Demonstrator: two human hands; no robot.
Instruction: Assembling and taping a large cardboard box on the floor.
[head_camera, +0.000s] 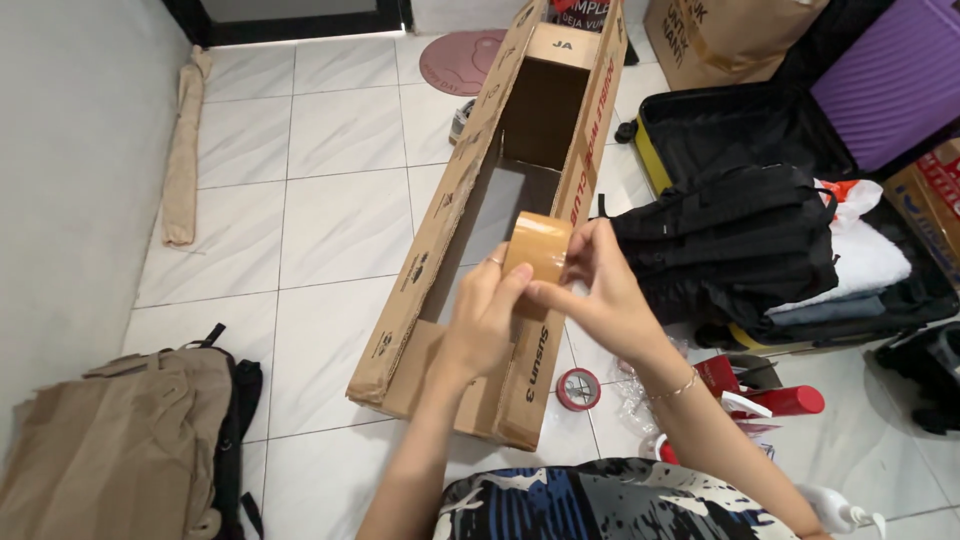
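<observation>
1. Roll of brown packing tape (538, 247), centre of the frame: raised above the open box and gripped by both hands, so that its rim faces the fingers.
2. Left hand (487, 312): closed round the lower side of the roll and steadying it, with a ring visible on one finger.
3. Right hand (598, 290): fingertips pinched at the roll's edge, apparently feeling for the loose end; a thin bracelet sits on the wrist.
4. Long cardboard box (440, 215): lying on the tiled floor (330, 220) from lower centre to top centre, its top flaps open.
5. Small red tape roll (578, 388): flat on the floor just right of the box's near end.
6. Black backpack (730, 240): right of frame, resting against an open suitcase (720, 130).
</observation>
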